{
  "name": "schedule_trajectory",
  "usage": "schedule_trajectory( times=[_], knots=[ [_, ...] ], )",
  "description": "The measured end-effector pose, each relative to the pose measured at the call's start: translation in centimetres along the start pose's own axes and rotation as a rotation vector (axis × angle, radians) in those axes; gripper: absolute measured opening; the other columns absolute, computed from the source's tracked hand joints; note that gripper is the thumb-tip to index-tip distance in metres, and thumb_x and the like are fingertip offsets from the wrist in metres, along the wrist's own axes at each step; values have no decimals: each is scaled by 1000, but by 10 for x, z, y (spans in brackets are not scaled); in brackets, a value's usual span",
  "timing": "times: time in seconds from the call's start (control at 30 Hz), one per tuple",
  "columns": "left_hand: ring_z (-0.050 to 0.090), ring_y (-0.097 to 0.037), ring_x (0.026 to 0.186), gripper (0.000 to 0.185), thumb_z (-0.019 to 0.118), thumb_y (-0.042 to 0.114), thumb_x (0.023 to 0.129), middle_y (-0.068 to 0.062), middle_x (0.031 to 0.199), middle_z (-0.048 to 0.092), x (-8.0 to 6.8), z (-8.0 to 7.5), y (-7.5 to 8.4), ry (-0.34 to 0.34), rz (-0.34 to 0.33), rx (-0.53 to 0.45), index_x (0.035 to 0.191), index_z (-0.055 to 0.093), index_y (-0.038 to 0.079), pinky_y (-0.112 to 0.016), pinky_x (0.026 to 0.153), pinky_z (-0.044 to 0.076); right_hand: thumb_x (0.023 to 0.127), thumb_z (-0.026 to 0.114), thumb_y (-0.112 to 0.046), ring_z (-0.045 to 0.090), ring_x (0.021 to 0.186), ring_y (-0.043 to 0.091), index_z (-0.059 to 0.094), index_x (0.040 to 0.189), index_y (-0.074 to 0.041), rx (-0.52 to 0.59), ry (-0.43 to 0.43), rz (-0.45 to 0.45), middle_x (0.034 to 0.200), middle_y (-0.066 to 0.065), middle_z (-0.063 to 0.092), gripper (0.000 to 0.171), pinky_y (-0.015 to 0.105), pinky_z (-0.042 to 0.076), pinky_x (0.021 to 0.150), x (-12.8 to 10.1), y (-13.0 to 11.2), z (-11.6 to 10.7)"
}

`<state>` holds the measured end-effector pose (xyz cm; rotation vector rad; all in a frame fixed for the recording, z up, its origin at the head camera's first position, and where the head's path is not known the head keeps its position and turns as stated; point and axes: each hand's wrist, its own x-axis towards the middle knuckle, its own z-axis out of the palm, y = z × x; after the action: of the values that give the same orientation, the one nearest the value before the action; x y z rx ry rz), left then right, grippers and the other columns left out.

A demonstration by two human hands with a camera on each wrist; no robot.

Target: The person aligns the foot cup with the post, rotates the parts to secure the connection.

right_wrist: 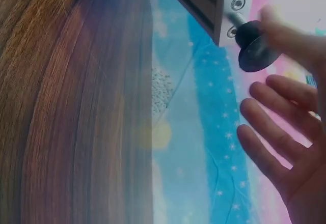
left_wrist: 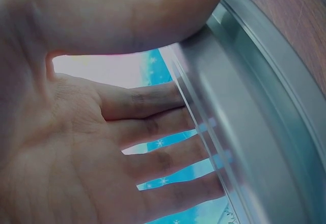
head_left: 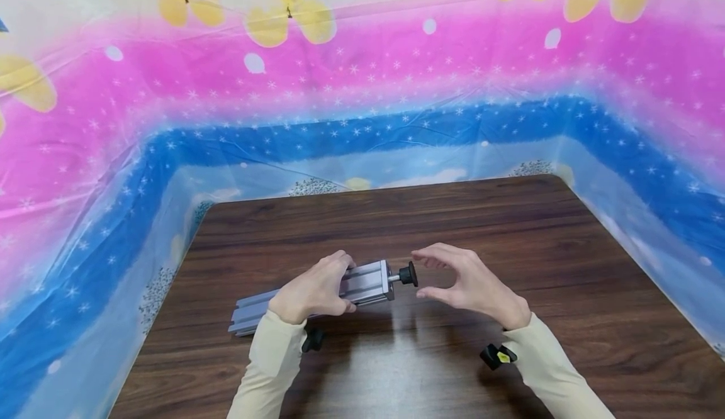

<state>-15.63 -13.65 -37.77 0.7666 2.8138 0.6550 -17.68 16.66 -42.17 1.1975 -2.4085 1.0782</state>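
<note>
Dark wood desk [head_left: 510, 230]: your left hand [head_left: 311, 290] clamps the aluminium profile [head_left: 368, 282], right hand [head_left: 470, 284] open beside its black knob [head_left: 408, 274]; no legible writing.

Aluminium profile [head_left: 317, 293] lying on desk [head_left: 510, 230], near front edge, left of centre; knob [head_left: 408, 274] at its right end. Left hand [head_left: 311, 290] on profile; right hand [head_left: 467, 284] just right of knob.

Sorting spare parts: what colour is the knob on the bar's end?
Black knob, clearest in the right wrist view.
</note>
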Motion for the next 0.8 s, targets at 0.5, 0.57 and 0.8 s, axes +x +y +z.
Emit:
schedule_trajectory(
  times=[0.5,0.57,0.8],
  knots=[
    [48,-18,85,52,85,12,73,-6,101,55,-1,-1,0,-7,-12,-13,117,60,-2,-35,76,44,77,88,-11,68,89,10,69,125,-11,-19,12,-72,111,-1,73,51,32,58,76,5,1,7],
    [48,-18,84,52,85,12,73,-6,100,55,0,-1,0,-5,-12,-11,116,60,-1,-34,76,44,79,88,-15,67,87,7,70,122,-10,-6,7,-56,107,-3,74,47,28,57,75,6,1,7],
    [48,-18,85,52,85,13,73,-4,99,54,0,-1,0,-1,-11,0,116,60,-1,-35,77,44,88,80,-24,63,78,1,74,105,-19,22,-20,21,91,-12,72,18,26,55,70,10,2,8]
  ],
)
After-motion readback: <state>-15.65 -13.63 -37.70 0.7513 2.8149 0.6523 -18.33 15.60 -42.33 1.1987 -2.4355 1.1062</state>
